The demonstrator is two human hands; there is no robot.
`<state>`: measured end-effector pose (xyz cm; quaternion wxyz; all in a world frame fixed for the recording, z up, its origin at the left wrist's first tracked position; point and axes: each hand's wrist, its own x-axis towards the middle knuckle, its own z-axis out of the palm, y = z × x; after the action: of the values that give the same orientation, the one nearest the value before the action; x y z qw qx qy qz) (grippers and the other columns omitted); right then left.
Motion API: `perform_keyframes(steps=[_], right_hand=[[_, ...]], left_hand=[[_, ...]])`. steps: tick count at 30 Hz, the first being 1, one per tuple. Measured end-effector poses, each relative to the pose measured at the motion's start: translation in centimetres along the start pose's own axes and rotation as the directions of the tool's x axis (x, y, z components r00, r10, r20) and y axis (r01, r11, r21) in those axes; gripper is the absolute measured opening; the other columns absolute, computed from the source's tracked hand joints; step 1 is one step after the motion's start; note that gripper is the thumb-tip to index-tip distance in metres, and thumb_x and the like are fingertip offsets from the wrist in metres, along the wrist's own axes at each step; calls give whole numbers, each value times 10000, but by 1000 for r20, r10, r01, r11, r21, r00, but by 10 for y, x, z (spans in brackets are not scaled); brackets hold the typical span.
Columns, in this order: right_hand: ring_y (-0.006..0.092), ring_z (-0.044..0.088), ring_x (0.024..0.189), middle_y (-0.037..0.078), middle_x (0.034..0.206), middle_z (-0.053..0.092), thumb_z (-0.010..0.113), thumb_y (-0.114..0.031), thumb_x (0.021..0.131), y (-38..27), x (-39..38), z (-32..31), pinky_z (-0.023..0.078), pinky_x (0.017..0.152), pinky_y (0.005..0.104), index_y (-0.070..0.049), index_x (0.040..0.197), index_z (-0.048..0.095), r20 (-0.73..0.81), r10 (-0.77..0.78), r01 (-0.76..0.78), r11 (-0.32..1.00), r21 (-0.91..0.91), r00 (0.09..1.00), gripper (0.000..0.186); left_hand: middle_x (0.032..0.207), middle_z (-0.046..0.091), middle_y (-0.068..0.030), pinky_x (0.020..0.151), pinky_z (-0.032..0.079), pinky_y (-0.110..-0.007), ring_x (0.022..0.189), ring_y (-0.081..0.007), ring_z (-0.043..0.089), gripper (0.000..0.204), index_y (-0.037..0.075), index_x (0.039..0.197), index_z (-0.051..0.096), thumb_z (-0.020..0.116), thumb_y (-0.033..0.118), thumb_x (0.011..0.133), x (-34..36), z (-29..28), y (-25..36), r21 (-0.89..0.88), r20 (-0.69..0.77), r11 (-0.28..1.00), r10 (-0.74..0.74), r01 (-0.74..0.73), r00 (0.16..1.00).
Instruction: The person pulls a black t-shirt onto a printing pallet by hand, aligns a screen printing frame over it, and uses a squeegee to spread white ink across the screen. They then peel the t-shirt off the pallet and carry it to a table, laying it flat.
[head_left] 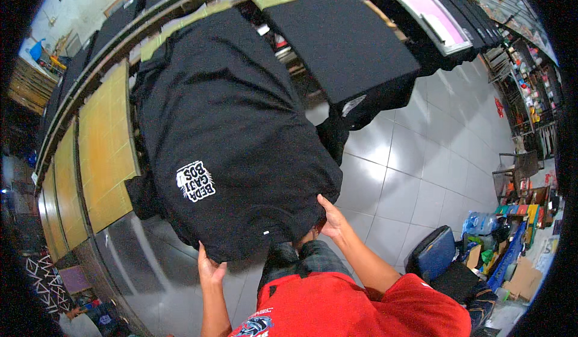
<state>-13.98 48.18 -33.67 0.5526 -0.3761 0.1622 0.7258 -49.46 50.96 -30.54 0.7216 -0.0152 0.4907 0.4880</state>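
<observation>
White printed label (195, 181) on the black shirt (235, 126).

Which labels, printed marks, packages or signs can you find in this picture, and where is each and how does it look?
Printed mark: white jagged patch with dark lettering, on the black shirt held by the left hand and right hand.
Small tag: tiny white square near the shirt's lower edge.
Cardboard boxes: brown, on the floor at lower right.

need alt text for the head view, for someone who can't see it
Seen from above, a person in a red shirt holds the near edge of a black t-shirt with a white chest print, left hand and right hand at its hem. It lies on a platen beside a bare yellow board and another black shirt, over a white tiled floor.
</observation>
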Motion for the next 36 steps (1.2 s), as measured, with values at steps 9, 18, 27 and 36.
perform_keyframes(steps=[9,18,27,36], right_hand=[[250,507,1120,94,1212,547,688,-150,781,-34,-153,81,388,982,398,-8,1251,458,184,-545,575,779,-249,818,542],[276,577,1018,122,1146,573,602,-275,826,-112,-315,133,455,919,418,-10,1237,468,355,-746,802,598,-14,563,507],[205,616,823,137,882,647,441,-120,879,-319,-350,365,497,774,324,36,959,610,809,-530,936,-346,67,-254,244],[189,598,829,92,883,634,484,-112,870,-543,-260,492,498,775,309,4,946,612,970,-235,962,242,125,-66,189]], left_hand=[[1224,519,-156,935,437,-387,1067,-275,545,509,-40,1256,414,584,256,878,-145,102,41,453,-33,735,579,-504,815],[1208,535,-176,903,479,-411,1050,-281,568,484,13,1260,447,527,312,889,-249,196,61,284,363,216,878,-934,313],[1175,557,-169,888,485,-397,1035,-273,576,456,12,1205,499,550,320,872,-195,463,168,14,662,379,690,-925,293],[1143,579,-163,873,490,-384,1019,-264,584,432,12,1150,551,574,328,856,-178,647,190,-145,612,281,779,-949,138]])
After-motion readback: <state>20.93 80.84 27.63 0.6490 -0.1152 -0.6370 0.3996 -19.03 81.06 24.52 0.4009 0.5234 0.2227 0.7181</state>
